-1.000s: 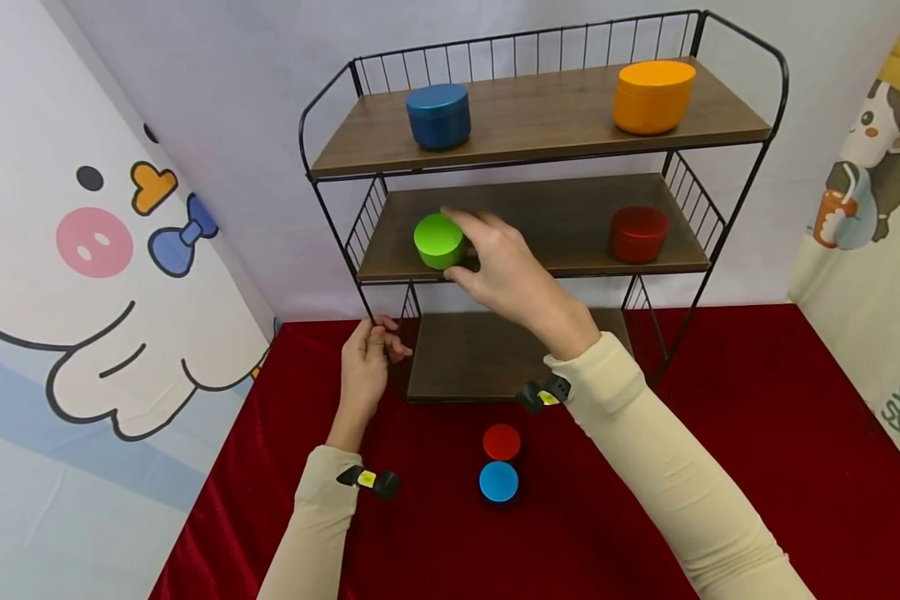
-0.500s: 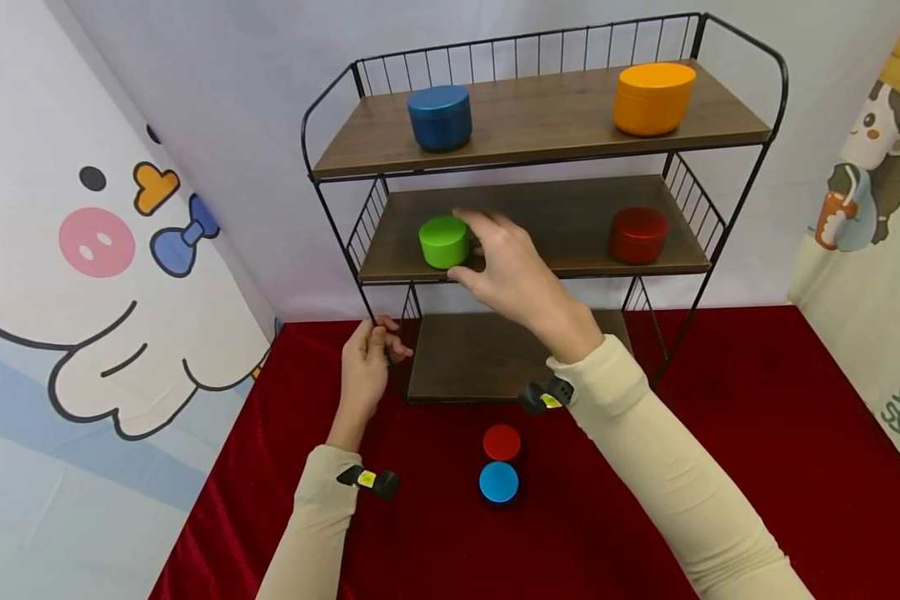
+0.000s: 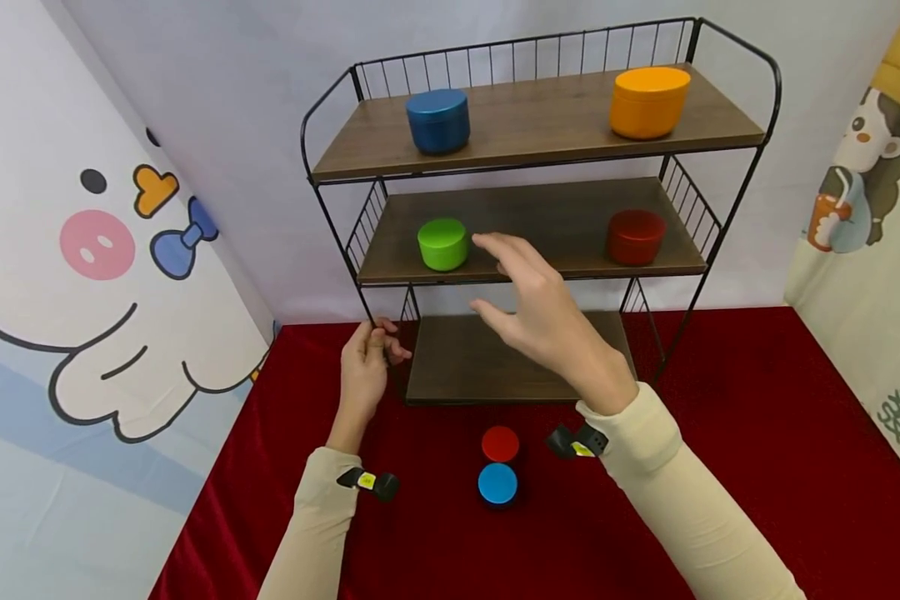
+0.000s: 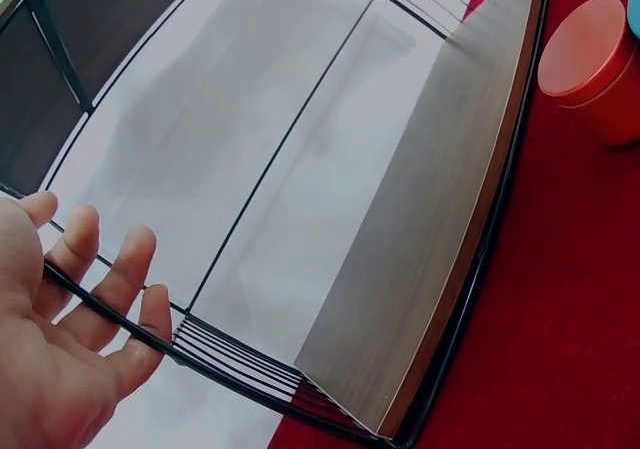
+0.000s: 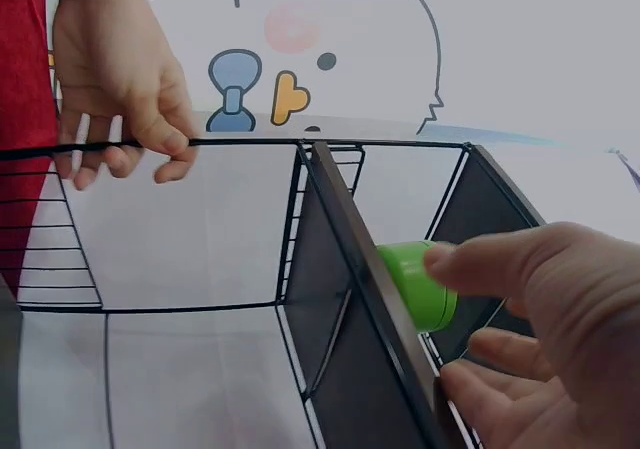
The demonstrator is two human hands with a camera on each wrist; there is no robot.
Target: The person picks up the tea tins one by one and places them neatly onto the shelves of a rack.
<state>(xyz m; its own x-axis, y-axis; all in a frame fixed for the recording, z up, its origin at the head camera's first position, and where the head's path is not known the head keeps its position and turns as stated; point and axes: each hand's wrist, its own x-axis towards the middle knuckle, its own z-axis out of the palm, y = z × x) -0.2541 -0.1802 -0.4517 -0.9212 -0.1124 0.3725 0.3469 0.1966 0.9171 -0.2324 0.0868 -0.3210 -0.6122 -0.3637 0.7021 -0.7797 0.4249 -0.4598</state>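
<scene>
A round green tin [image 3: 442, 245] stands on the left part of the middle board of a three-tier shelf rack [image 3: 532, 379]. To its right, just apart from it, hovers my right hand [image 3: 543, 312], thumb and fingers spread with nothing between them. The right wrist view shows the same green tin [image 5: 425, 284] beyond my thumb. My left hand [image 3: 365, 358] holds the rack's black front-left post low down, its fingers hooked around the rod [image 4: 120, 319] in the left wrist view.
On the top board stand a blue tin [image 3: 438, 122] and an orange tin [image 3: 648, 103]. A dark red tin [image 3: 636, 237] sits at the middle board's right. A red tin [image 3: 500, 444] and a light blue tin [image 3: 497, 484] stand on the red cloth [image 3: 757, 467] before the rack.
My right hand has come off the green tin and drawn back right and down, its fingers opening wider. The tin shifted slightly right, then stayed. My left hand has not moved.
</scene>
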